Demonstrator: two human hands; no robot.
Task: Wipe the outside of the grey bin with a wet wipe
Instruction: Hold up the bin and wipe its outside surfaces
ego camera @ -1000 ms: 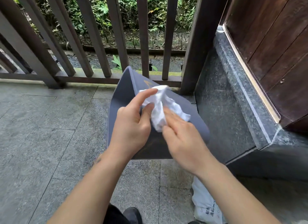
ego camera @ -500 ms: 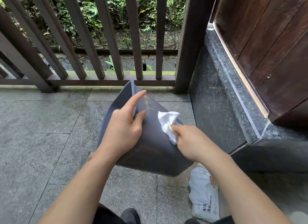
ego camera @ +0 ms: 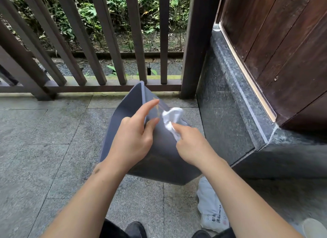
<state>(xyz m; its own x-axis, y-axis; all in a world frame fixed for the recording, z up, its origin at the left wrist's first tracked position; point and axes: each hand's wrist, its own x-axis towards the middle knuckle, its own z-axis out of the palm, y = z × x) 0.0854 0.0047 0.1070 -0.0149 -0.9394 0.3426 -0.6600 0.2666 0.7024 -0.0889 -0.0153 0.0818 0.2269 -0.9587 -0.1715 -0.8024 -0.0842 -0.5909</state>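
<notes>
L hand point(ego camera: 131, 140) bare, short nails | R hand point(ego camera: 192, 145) bare | forearms point(ego camera: 85, 193) bare | sm dark mark point(ego camera: 97, 170) on L wrist | blk trousers point(ego camera: 113, 229) | dark shoes point(ego camera: 135, 229), rounded toes

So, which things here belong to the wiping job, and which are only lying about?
For the job: grey bin, wet wipe, left hand resting on the bin, right hand pinching the wipe.
Lying about: white bag, wooden railing, stone ledge.
</notes>
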